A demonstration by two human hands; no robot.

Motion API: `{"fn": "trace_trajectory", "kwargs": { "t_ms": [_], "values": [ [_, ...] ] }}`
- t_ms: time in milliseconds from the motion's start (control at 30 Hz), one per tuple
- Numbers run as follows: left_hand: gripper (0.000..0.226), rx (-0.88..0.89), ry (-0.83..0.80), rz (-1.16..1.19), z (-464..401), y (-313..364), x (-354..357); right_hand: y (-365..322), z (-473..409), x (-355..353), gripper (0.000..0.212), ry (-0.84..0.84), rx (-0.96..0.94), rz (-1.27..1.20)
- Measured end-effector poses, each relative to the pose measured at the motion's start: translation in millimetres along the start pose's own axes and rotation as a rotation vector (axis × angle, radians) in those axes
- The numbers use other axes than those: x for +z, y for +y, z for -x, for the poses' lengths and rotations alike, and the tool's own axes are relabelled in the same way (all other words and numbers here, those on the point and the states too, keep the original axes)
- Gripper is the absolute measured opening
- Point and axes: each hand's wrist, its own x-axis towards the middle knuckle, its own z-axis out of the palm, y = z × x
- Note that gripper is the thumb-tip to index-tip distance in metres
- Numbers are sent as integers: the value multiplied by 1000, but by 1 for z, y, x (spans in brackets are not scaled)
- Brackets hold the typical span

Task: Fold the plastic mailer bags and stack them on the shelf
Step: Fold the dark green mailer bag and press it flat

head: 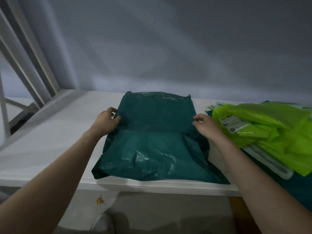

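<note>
Dark green bag (152,137) lies flat on the white shelf (55,132), centred, near edge just short of the shelf's front lip, far edge close to the wall (168,48). A crosswise crease runs through the bag's middle; looks like the far half is being brought over or flattened, fold in progress, not finished.

Left hand (106,121) at the bag's left edge, about level with the crease; fingers curled, thumb and fingertips pinching the plastic edge. Right hand (205,123) at the bag's right edge, same level; fingers bent over the edge, seem to nip the film, though the contact is partly hidden and a bit blurred.

Right of the bag: a loose pile of lime bags (270,130), one with a white label (232,123), touching or overlapping the bag's right side behind the right wrist. More dark green material under that pile. Left of the bag: bare shelf, then a white frame post (33,53).

Handling, judged: thin plastic film, very light, limp, glossy so likely slippery; it holds air, near half looks puffed and wrinkled. Won't keep a crease unless pressed flat. Best hold is at the two side edges or corners, pinched, both hands level so the fold lands square; then sweep a flat palm from the crease outward to push the air out. Risk: bag sliding on the smooth shelf, or springing open once let go.
</note>
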Motion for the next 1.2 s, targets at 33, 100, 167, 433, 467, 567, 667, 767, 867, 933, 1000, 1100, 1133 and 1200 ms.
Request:
{"fn": "trace_trajectory", "kwargs": {
  "t_ms": [33, 100, 167, 433, 467, 567, 667, 767, 867, 933, 1000, 1100, 1133, 1200],
  "values": [
    [39, -19, -17, 45, -3, 2, 1, 2, -4, 1, 38, -1, 18, -15],
    [38, -56, -36, 157, -10, 5, 3, 4, -12, 4, 39, 5, 47, -48],
    [34, -70, -26, 235, -16, 8, 5, 5, -17, 7, 41, 13, 63, -59],
    [35, -29, 0, -74, -22, 5, 8, 15, -26, 12, 54, -33, 66, 72],
    [33, -39, -28, -105, -22, 3, 5, 15, -27, 11, 54, -61, 85, 131],
    [34, -85, -216, -262, -19, 3, -8, 7, -21, 4, 56, -199, 141, 340],
    [50, -104, -353, -541, -13, 12, -20, -5, -11, -4, 59, -292, 176, 512],
    [55, 14, -182, -466, -15, 28, -19, -14, -9, -7, 47, -143, 89, 523],
    [48, 255, 30, -323, -19, 49, -1, -24, -16, 4, 46, 27, -164, 398],
    [50, 386, 68, -334, -21, 60, 15, -34, -24, 15, 50, 32, -300, 369],
    [56, 471, 32, -446, -26, 62, 32, -42, -33, 26, 55, -27, -370, 394],
    [62, 494, -27, -656, -41, 58, 46, -50, -49, 41, 60, -58, -442, 509],
    [62, 469, -61, -677, -46, 56, 50, -51, -54, 45, 60, -67, -461, 551],
    [63, 422, -158, -703, -51, 52, 59, -49, -62, 54, 62, -122, -453, 627]
  ]
}}
